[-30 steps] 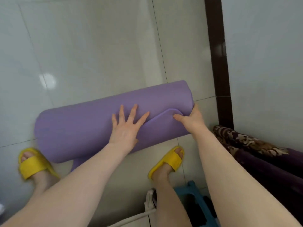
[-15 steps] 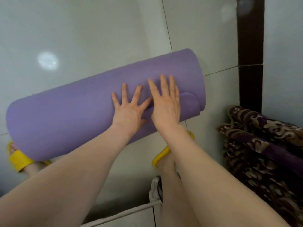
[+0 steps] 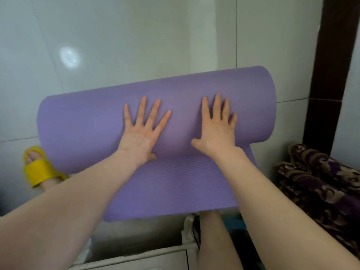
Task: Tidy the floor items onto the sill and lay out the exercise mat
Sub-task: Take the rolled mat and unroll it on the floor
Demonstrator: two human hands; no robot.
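Observation:
A purple exercise mat [image 3: 83, 125] lies across the pale tiled floor, still mostly a thick roll. A short ribbed stretch of it lies flat toward me, ending at an edge near my legs. My left hand [image 3: 141, 133] presses flat on the roll's near side, fingers spread. My right hand [image 3: 217, 129] rests flat beside it, a little apart, fingers together and pointing away. Neither hand grips anything.
My left foot in a yellow slipper [image 3: 38, 168] stands left of the mat. Rolled dark patterned fabric [image 3: 319, 184] lies at the right by a dark brown vertical strip [image 3: 327, 71]. A white ledge [image 3: 136, 256] and something blue [image 3: 231, 223] sit near my legs.
The roll has moved away from me and a flat strip of mat now lies unrolled behind it. My right hand shifted from the loose end onto the roll; the hands moved apart.

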